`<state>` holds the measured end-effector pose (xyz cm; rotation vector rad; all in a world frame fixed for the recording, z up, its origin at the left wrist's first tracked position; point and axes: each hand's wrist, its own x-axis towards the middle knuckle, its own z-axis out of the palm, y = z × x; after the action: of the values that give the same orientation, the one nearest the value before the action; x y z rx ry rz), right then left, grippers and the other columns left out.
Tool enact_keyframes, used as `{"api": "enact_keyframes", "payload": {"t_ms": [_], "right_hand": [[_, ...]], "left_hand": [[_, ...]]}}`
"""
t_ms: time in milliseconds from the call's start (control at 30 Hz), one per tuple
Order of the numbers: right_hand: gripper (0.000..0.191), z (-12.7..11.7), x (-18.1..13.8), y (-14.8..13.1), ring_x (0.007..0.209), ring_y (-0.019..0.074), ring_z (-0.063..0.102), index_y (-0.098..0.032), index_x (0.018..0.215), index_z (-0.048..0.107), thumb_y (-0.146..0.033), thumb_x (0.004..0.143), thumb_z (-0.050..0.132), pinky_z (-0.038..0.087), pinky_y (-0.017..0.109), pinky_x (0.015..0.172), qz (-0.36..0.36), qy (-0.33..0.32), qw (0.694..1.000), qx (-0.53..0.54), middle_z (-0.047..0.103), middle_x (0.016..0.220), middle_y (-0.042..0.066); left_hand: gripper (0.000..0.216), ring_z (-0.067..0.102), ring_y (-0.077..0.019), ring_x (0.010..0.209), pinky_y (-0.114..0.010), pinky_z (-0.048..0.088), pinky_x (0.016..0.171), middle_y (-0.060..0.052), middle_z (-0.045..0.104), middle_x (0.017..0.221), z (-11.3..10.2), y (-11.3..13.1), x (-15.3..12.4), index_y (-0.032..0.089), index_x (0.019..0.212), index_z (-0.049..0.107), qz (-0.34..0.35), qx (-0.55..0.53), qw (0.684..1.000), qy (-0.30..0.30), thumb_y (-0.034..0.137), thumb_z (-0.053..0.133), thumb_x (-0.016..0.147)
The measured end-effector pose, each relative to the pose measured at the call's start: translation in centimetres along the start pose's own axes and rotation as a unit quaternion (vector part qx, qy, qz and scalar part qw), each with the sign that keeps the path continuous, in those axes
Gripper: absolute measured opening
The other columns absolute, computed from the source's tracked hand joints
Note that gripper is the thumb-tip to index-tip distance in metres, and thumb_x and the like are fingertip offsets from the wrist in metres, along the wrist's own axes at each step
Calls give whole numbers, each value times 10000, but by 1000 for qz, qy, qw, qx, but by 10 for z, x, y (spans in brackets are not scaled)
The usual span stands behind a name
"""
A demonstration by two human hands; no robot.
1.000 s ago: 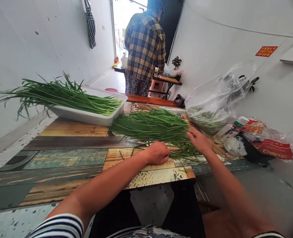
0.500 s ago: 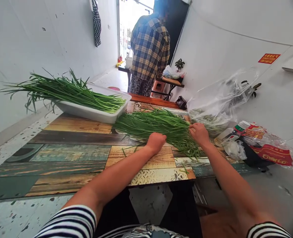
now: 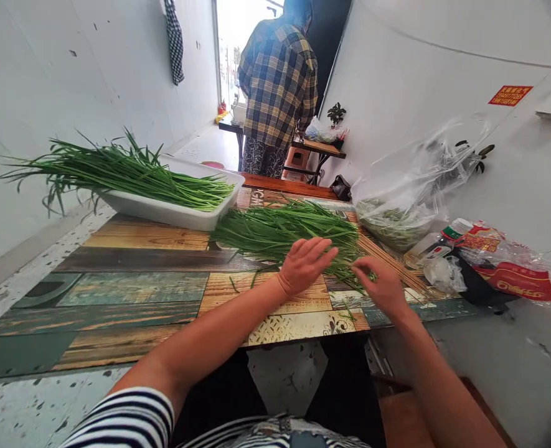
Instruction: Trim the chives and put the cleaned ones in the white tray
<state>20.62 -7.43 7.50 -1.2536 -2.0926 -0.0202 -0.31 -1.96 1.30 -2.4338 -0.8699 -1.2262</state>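
At left, see a white tray (image 3: 172, 216) heaped with long green stalks (image 3: 144, 177), with leafy tips drooping past the left rim and pale ends lying inside at right. Next, on the patterned table (image 3: 139, 236), just beside the tray, find the loose pile of greens (image 3: 275, 229). Likely light, limp and easily bruised; best gathered in small bunches toward the right-hand end, probably the stem side. Over the near edge, note the left hand (image 3: 306, 266), with fingers extended and slightly parted, apparently gripping nothing. Farther right, near thin brown sticks (image 3: 391, 261), note the right hand (image 3: 381, 285), with fingers curled; cannot tell if pinching anything. Beyond, see a clear plastic bag (image 3: 413, 202) with duller greens (image 3: 391, 223) inside, then a capped bottle (image 3: 438, 244), unclear in contents.
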Motion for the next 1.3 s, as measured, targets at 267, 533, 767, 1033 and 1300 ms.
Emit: {"api": "enact_keyframes", "payload": {"t_ms": [267,533,767,1033,1300], "right_hand": [[149,36,-39,-9,695,159,594,-199,770,649,-343,797,623,496,296,652,153,71,977,133,658,791,45],[327,47,-54,25,540,140,549,-155,792,688,-471,708,681,484,290,532,358,158,887,247,658,666,41],[182,38,-42,-6,737,176,621,-221,883,678,-366,831,581,523,314,652,159,122,974,104,674,894,65],[171,47,-43,-9,703,166,571,-208,797,611,-200,878,461,463,299,665,62,60,995,-54,628,778,55],[156,49,-50,20,692,165,547,-212,760,606,-247,859,490,432,295,657,110,94,987,-63,607,753,40]], "left_hand": [[291,542,-130,723,-369,304,929,4,623,698,5,17,-3,191,846,621,54,-47,992,-100,300,383,972],[331,492,-138,710,-326,330,849,-12,565,674,-7,15,1,164,779,585,97,1,990,-101,253,339,981],[286,483,-150,727,-341,340,847,-24,553,693,-2,13,-2,170,835,591,98,-4,988,-117,213,341,968],[240,485,-154,742,-347,342,868,-21,553,710,-2,12,-5,176,881,582,107,-17,986,-128,201,356,956],[261,496,-144,735,-336,347,849,-12,567,700,-2,10,-3,180,845,581,101,-5,990,-102,245,361,968]]}}
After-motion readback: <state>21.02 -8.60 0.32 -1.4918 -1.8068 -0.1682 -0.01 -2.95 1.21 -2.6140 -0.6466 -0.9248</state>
